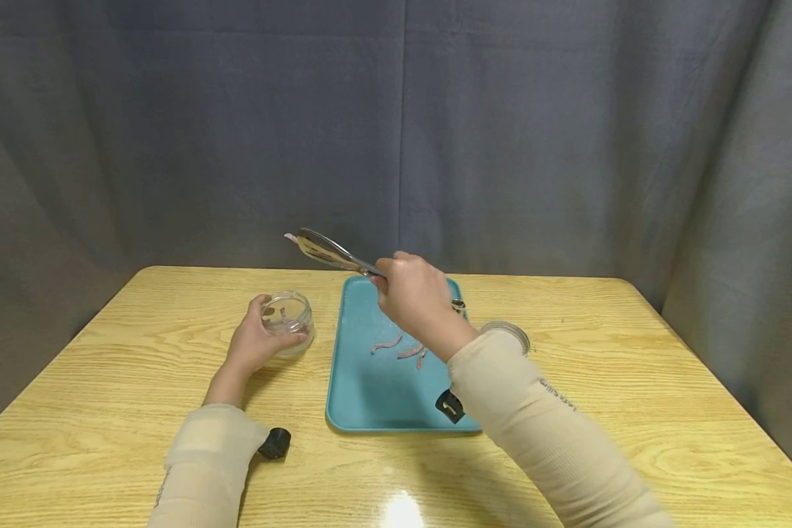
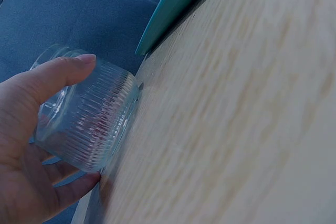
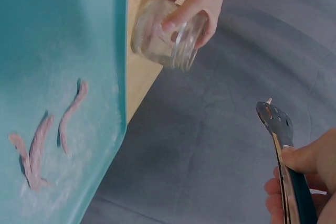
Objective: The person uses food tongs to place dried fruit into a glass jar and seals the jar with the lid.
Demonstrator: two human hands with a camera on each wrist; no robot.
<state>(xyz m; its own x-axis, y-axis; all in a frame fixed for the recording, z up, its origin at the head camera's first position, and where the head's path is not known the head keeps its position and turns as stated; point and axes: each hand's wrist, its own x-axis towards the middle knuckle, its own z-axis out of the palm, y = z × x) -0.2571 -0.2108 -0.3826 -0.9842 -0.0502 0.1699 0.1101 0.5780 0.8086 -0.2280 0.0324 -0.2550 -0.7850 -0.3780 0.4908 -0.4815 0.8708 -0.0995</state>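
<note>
Your left hand (image 1: 254, 343) is wrapped round a ribbed glass jar (image 1: 288, 317), thumb on the near side and fingers reaching round the other, so the grip is clamped on the glass; the jar's mouth faces up, to the left of the tray, and a few small pinkish bits show inside it. Your right hand (image 1: 417, 293) is clasped round a pair of metal tongs (image 1: 330, 251), thumb pressing on one arm and fingers curled beneath. The tongs are squeezed nearly together, held up well above the table with their head pointing left, and the end of a pale pink strip (image 1: 290, 237) sticks out from their tip; the rest of that piece is hidden between the jaws. Below your right hand lies a teal rectangular tray (image 1: 396, 400), where more soft pink strips (image 1: 409, 353) rest: one curved piece lies on its own, while others touch in a small cluster. A round, shiny-rimmed item (image 1: 523, 339) sits to the tray's right, partly hidden by your forearm, so you can't tell exactly what it is. Everything stands on a wood-grain table (image 1: 666, 411) with a bright glare at its near edge, and grey-blue curtains (image 1: 237, 147) hang behind and at both sides.
</note>
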